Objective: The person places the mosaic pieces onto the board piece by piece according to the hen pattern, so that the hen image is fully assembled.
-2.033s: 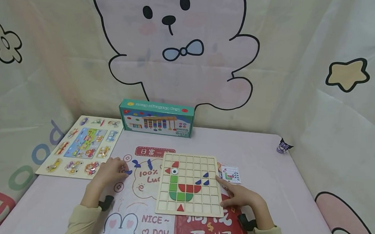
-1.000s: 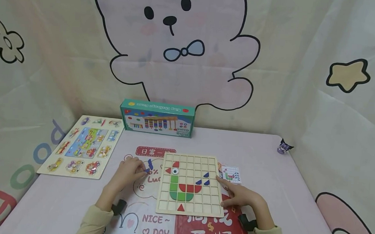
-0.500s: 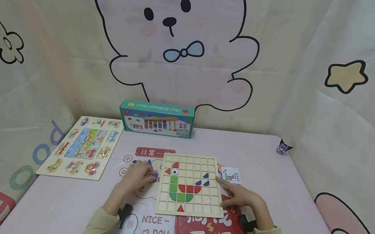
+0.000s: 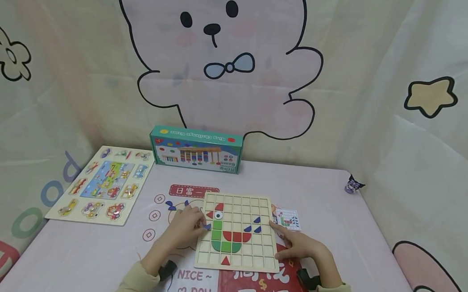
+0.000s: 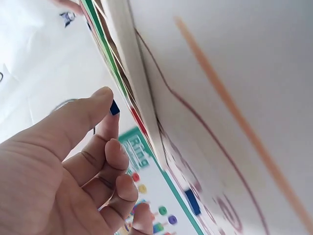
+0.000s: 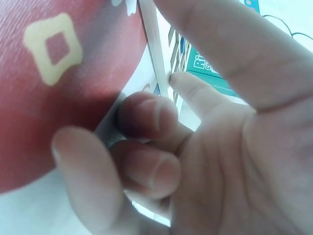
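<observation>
In the head view, my left hand (image 4: 185,225) is at the left edge of a wooden grid board (image 4: 265,262). Its thumb and forefinger pinch a small blue piece (image 5: 114,107), close over the board. My right hand (image 4: 302,246) touches the board's right edge with forefinger and thumb, spread apart; its other fingers bend beneath in the right wrist view. On the board lie red pieces (image 4: 236,237), green pieces (image 4: 216,234), an eye tile (image 4: 218,215) and three blue pieces (image 4: 257,229). Loose blue pieces (image 4: 170,205) lie on the table behind my left hand.
A picture card (image 4: 288,219) with a coloured pattern lies right of the board. Behind stand a green Ring Challenge Game box (image 4: 197,155) and, at left, a picture puzzle board (image 4: 103,182). A small purple wrapped item (image 4: 353,184) sits at the table's far right corner.
My left hand has moved right with the blue piece, from beside the puzzle board to the grid board's left edge. My right hand has stayed at the board's right edge.
</observation>
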A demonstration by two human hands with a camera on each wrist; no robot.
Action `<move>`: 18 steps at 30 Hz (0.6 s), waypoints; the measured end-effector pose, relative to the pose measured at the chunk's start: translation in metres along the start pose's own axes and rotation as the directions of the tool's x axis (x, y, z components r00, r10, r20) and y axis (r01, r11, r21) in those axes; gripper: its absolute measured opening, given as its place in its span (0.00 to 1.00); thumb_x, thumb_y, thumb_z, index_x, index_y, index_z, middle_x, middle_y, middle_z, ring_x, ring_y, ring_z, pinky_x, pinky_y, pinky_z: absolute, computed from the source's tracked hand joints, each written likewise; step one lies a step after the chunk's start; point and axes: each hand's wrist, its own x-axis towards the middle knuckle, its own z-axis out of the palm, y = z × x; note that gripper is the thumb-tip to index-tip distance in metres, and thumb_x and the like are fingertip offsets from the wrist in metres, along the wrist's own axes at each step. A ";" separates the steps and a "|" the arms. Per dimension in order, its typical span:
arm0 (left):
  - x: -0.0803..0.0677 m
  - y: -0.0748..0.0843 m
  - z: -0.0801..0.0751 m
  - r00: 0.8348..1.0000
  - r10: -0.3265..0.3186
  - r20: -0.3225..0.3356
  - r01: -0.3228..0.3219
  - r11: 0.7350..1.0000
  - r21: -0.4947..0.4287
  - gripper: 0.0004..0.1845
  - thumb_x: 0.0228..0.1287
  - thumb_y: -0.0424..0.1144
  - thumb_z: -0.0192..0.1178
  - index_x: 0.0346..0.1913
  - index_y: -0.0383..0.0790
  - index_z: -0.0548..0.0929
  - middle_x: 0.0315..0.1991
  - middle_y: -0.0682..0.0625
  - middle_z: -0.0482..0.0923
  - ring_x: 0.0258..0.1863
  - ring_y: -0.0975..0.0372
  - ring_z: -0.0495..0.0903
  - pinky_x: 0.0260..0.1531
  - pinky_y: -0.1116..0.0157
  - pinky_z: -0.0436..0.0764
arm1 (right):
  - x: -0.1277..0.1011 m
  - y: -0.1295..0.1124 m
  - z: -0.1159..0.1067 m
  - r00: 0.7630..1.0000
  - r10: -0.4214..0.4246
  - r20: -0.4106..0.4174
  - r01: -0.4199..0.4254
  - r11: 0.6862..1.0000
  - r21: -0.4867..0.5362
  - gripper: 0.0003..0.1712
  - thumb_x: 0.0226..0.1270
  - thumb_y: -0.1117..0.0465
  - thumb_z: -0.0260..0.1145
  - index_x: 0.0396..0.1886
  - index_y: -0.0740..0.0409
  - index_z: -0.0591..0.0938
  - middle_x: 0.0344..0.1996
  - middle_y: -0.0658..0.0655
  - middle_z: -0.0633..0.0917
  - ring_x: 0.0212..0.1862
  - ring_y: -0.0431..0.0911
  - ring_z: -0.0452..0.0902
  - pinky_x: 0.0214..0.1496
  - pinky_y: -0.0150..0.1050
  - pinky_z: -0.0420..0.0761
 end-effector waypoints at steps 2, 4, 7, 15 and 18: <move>0.001 0.007 0.001 1.000 0.019 0.008 -0.019 1.000 -0.006 0.07 0.50 0.45 0.68 0.26 0.51 0.79 0.25 0.61 0.67 0.31 0.64 0.62 0.35 0.60 0.63 | 0.000 0.000 0.000 1.000 0.001 0.000 -0.001 1.000 0.004 0.52 0.47 0.52 0.74 0.71 0.50 0.57 0.51 0.65 0.75 0.37 0.47 0.76 0.36 0.45 0.82; 0.002 0.012 0.002 0.999 0.039 0.013 -0.039 0.999 -0.005 0.07 0.50 0.46 0.68 0.26 0.51 0.79 0.26 0.60 0.68 0.31 0.64 0.63 0.35 0.59 0.64 | 0.000 0.000 0.000 1.000 0.001 0.000 -0.001 1.000 0.007 0.52 0.47 0.52 0.74 0.71 0.50 0.57 0.51 0.65 0.75 0.36 0.47 0.76 0.36 0.45 0.82; 0.006 0.020 0.004 0.998 0.063 0.024 -0.062 0.998 -0.009 0.08 0.51 0.47 0.67 0.26 0.50 0.79 0.27 0.59 0.69 0.31 0.63 0.63 0.36 0.59 0.65 | 0.000 0.001 0.001 1.000 0.000 0.000 0.000 1.000 0.009 0.52 0.47 0.52 0.74 0.71 0.49 0.57 0.51 0.65 0.75 0.37 0.46 0.76 0.36 0.45 0.82; 0.014 0.044 0.007 0.994 0.099 0.050 -0.099 0.995 -0.003 0.09 0.52 0.48 0.67 0.27 0.49 0.79 0.30 0.58 0.72 0.32 0.63 0.64 0.40 0.57 0.68 | -0.001 0.001 0.000 1.000 -0.013 -0.007 0.013 1.000 -0.010 0.52 0.47 0.51 0.74 0.71 0.50 0.58 0.53 0.66 0.75 0.39 0.47 0.75 0.36 0.45 0.82; 0.017 0.051 0.010 0.991 0.117 0.058 -0.116 0.993 -0.016 0.08 0.52 0.48 0.66 0.28 0.49 0.79 0.30 0.58 0.73 0.33 0.64 0.64 0.41 0.57 0.68 | -0.001 0.001 0.000 1.000 -0.016 -0.006 0.016 1.000 -0.014 0.51 0.48 0.51 0.73 0.71 0.50 0.58 0.52 0.66 0.75 0.39 0.47 0.75 0.37 0.45 0.81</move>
